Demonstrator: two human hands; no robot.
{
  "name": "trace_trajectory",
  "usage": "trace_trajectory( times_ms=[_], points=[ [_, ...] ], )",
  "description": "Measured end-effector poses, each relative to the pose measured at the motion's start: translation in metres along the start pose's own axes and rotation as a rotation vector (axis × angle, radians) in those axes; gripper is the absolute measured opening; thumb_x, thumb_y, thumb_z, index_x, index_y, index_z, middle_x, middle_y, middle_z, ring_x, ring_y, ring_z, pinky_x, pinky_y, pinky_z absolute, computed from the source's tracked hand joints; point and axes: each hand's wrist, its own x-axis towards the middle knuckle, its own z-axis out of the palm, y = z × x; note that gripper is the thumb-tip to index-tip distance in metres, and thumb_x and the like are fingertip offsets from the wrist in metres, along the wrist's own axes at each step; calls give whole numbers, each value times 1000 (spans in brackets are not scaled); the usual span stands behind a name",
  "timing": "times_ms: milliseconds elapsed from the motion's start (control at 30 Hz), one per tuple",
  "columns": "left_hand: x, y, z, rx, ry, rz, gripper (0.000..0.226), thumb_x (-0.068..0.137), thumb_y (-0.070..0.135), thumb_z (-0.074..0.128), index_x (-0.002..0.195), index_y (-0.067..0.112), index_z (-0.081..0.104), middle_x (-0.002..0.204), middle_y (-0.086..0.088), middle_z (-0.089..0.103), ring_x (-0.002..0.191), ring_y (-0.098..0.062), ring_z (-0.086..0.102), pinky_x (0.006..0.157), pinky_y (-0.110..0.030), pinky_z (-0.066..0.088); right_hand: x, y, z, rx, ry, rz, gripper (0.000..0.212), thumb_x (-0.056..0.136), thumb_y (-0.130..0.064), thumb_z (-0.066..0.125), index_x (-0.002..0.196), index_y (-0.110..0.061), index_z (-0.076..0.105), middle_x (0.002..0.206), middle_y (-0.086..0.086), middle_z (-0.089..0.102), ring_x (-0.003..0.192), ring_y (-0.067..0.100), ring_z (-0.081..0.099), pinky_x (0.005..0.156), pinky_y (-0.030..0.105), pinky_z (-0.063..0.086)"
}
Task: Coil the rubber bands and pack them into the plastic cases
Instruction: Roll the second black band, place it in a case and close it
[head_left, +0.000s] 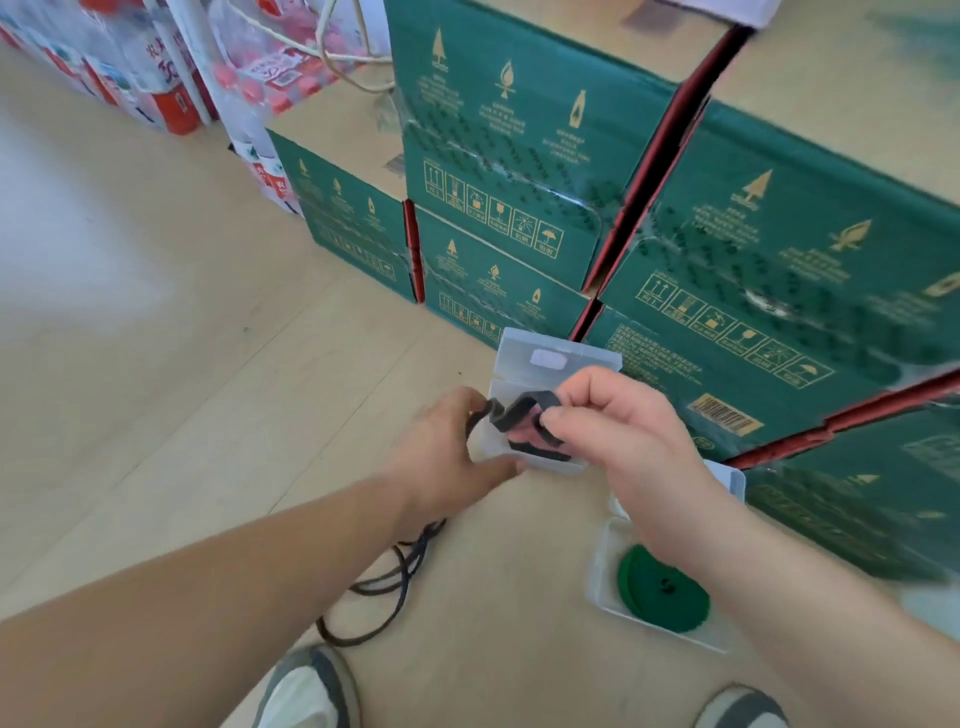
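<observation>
Pinching grips: left hand (444, 447) and right hand (623, 436), fingers curled, hold the rubber band (522, 410) over the plastic case (558, 345).

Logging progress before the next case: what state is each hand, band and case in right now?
left hand, pinching the dark band
right hand, pinching the dark band
dark band, kinked between the hands over the far case, not coiled
dark loops on the floor, loose, uncoiled
far case, open, lid up, something dark and pink inside
near case, open
green band, coiled, lying in the near case
</observation>
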Motion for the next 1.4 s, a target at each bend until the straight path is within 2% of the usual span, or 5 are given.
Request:
trace_trajectory(
  times_ms=[400, 800, 933, 1233, 1400],
  points=[
    [-104, 46, -116, 393, -318, 59, 27, 85, 49, 68, 85, 23, 66, 70, 4, 65, 64, -10, 58, 62, -25, 46, -99, -162, -54, 479, 233, 37, 25, 93, -23, 32, 71, -19, 23, 51, 8, 27, 49, 22, 22, 57, 37, 37],
    [-223, 249, -168, -49, -101, 523, 20, 101, 27, 54, 100, 41, 69, 64, 16, 61, 55, -7, 53, 62, -27, 56, -181, -181, -79, -1155, -190, 316, 29, 95, -36, 52, 116, -20, 63, 121, -1, 67, 101, 17, 62, 91, 34, 52],
    [-225, 255, -145, -169, -42, 559, 25, 95, 13, 68, 105, 36, 72, 78, 16, 68, 63, 2, 59, 60, -8, 44, -199, -201, -64, -792, -127, 42, 67, 88, -29, 67, 147, -46, 41, 147, -21, 51, 131, 4, 55, 108, 38, 49],
    [-210, 229, -135, -368, -63, 469, 10, 99, 34, 61, 106, 28, 65, 85, -1, 73, 70, -24, 70, 61, -31, 58, -198, -191, -50, -426, 35, -211, 19, 97, -10, 66, 98, -24, 79, 73, 3, 76, 68, 15, 73, 68, 26, 60],
    [-197, 200, -131, 223, -430, 197, 33, 84, 52, 75, 80, 23, 59, 64, 11, 58, 56, -4, 54, 56, -18, 44, -188, -183, -68, -282, 382, -206, 23, 105, -16, 54, 96, -25, 73, 71, 2, 73, 68, 20, 69, 66, 28, 60]
  ],
)
